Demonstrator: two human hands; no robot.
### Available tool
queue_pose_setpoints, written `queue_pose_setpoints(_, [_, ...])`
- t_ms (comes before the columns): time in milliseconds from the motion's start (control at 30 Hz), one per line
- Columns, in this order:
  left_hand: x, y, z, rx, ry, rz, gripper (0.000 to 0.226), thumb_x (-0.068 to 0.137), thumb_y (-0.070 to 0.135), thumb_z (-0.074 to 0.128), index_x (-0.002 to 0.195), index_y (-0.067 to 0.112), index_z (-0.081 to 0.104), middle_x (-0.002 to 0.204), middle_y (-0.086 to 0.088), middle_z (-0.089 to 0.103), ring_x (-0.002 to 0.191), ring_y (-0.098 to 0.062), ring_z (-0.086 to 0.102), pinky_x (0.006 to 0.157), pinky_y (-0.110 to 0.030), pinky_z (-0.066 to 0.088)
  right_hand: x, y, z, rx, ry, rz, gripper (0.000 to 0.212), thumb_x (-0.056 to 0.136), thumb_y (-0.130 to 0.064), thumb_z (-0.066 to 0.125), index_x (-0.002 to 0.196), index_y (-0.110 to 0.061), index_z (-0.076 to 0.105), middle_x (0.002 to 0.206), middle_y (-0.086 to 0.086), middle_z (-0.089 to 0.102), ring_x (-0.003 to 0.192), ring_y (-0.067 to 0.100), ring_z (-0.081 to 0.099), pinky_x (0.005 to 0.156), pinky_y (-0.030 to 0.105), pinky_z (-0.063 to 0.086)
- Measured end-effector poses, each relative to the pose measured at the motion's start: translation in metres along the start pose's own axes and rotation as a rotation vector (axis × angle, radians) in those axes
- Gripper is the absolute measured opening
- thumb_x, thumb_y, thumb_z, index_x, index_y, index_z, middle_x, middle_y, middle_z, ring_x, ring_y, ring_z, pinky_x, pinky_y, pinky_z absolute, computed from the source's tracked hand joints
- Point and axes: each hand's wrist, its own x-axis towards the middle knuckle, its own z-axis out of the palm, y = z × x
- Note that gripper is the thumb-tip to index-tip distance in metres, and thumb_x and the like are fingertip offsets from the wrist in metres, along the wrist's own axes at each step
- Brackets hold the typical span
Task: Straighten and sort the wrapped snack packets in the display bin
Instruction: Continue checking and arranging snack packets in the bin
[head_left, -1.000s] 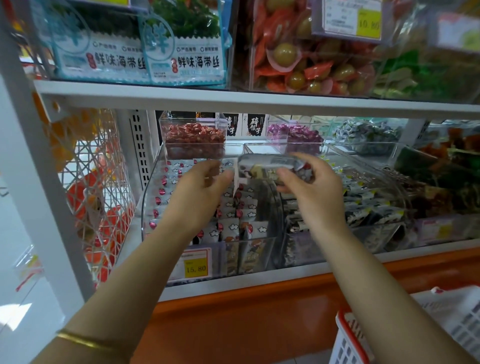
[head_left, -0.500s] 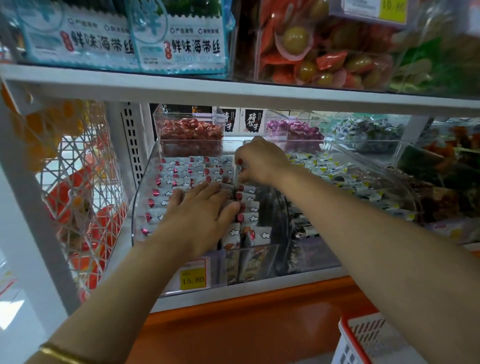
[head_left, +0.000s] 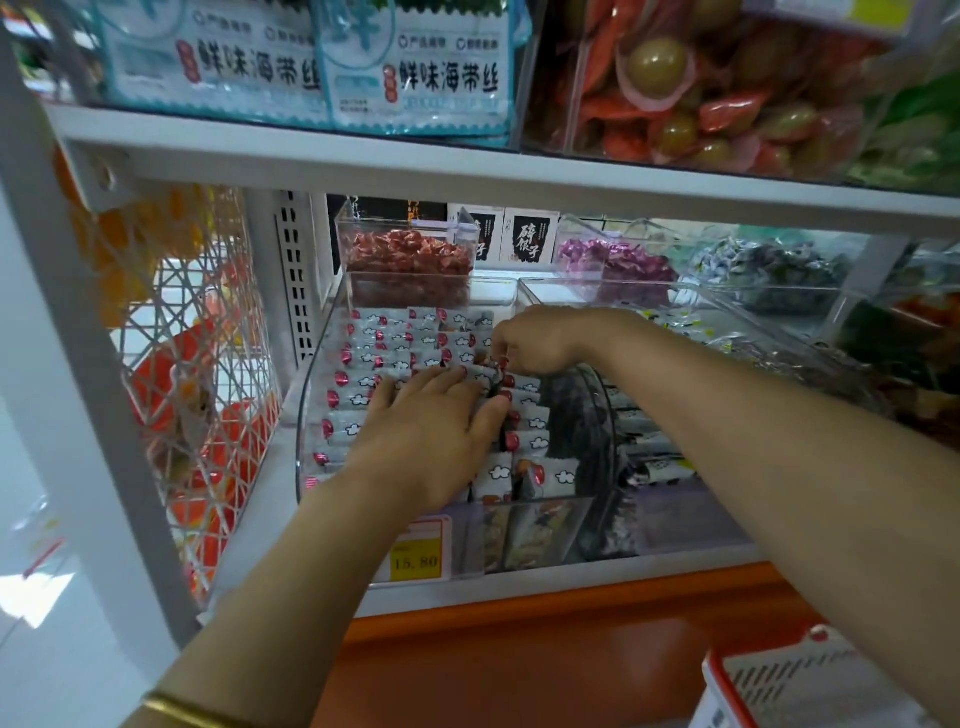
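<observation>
White snack packets (head_left: 363, 400), red-dotted, lie in rows inside a clear display bin (head_left: 306, 415).
Left hand (head_left: 431, 431) presses flat on the rows, fingers straight; just beyond it, the right hand (head_left: 540, 340) pinches one of them with curled fingers. A yellow price tag (head_left: 415, 558) sits beside the left wrist.

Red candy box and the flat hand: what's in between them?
Rows of white snack packets lie between the red candy box and the left hand, in the head view.
</observation>
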Motion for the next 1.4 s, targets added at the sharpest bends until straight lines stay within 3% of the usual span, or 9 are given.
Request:
queue_pose_setpoints(167, [0.002,-0.001,-0.005,-0.03,-0.027,0.002,0.056,0.095,0.053,0.016,0.141,0.028,0.037,0.154,0.005,0.024,0.143,-0.014,0.011,0.116,-0.045,0.001,0.0,0.003,0.002,-0.013,0.035,-0.017,0.033,0.096,-0.008,0.041,0.125,-0.017,0.053,0.122,0.007,0.056,0.101,0.022,0.053,0.083,0.033,0.043])
queue_pose_setpoints(367, [0.001,0.002,-0.01,-0.025,-0.046,0.006,0.056,0.096,0.051,0.019,0.141,0.024,0.038,0.153,0.002,0.027,0.143,-0.018,0.015,0.116,-0.047,0.005,0.004,0.002,0.004,0.104,0.112,0.015,0.044,0.09,0.004,0.039,0.122,-0.016,0.061,0.129,0.006,0.056,0.112,0.024,0.053,0.088,0.031,0.042])
queue_pose_setpoints(600, [-0.001,0.003,-0.016,-0.034,-0.025,0.005,0.053,0.097,0.047,0.028,0.14,0.019,0.038,0.151,-0.002,0.03,0.139,-0.024,0.021,0.115,-0.046,0.014,0.018,-0.004,0.001,0.033,0.561,0.12,0.025,0.09,-0.006,0.05,0.099,-0.021,0.068,0.113,0.0,0.065,0.111,0.022,0.054,0.1,0.045,0.033])
queue_pose_setpoints(733, [-0.002,0.004,-0.02,-0.038,-0.014,0.001,0.053,0.098,0.045,0.031,0.142,0.017,0.036,0.152,-0.003,0.029,0.14,-0.024,0.019,0.115,-0.043,0.014,0.035,-0.012,0.003,-0.155,0.394,0.135,0.021,0.093,-0.01,0.05,0.108,-0.016,0.063,0.115,0.004,0.062,0.116,0.027,0.046,0.101,0.046,0.03])
queue_pose_setpoints(833, [-0.003,0.004,-0.021,-0.044,-0.006,0.002,0.051,0.098,0.044,0.032,0.14,0.016,0.038,0.149,-0.004,0.033,0.138,-0.025,0.022,0.115,-0.043,0.016,0.038,-0.012,0.005,-0.166,0.379,0.143,0.011,0.091,-0.008,0.052,0.096,-0.016,0.059,0.11,0.005,0.061,0.114,0.028,0.046,0.101,0.044,0.03])
queue_pose_setpoints(1033, [-0.003,0.006,-0.024,-0.083,0.012,-0.008,0.044,0.097,0.039,0.038,0.132,0.013,0.047,0.136,-0.007,0.047,0.127,-0.027,0.038,0.109,-0.044,0.029,0.017,0.001,-0.004,0.135,0.608,0.21,0.012,0.089,-0.004,0.051,0.093,-0.005,0.062,0.098,0.011,0.064,0.092,0.027,0.059,0.083,0.039,0.05])
queue_pose_setpoints(1167, [-0.005,0.007,-0.028,-0.179,0.136,-0.005,0.033,0.097,0.03,0.043,0.123,0.011,0.052,0.125,-0.009,0.054,0.114,-0.027,0.047,0.098,-0.039,0.04,-0.02,0.009,0.002,0.445,0.887,0.185,0.011,0.088,-0.006,0.053,0.078,-0.007,0.057,0.081,0.01,0.061,0.075,0.022,0.054,0.066,0.033,0.042])
queue_pose_setpoints(1333, [-0.013,0.013,-0.032,-0.372,0.301,-0.08,0.044,0.097,0.023,0.045,0.14,0.011,0.039,0.137,-0.012,0.046,0.124,-0.027,0.044,0.1,-0.034,0.037,-0.073,0.0,0.018,0.805,1.139,0.241,0.014,0.087,-0.006,0.06,0.075,-0.008,0.054,0.067,-0.004,0.052,0.061,0.004,0.046,0.053,0.016,0.035])
queue_pose_setpoints(1400, [-0.017,0.016,-0.034,-0.496,0.305,-0.124,0.047,0.097,0.023,0.046,0.141,0.011,0.036,0.139,-0.011,0.046,0.122,-0.026,0.047,0.097,-0.032,0.04,-0.092,-0.009,0.023,0.971,1.157,0.259,0.013,0.086,-0.009,0.062,0.075,-0.009,0.056,0.071,0.001,0.058,0.064,0.009,0.054,0.062,0.01,0.042])
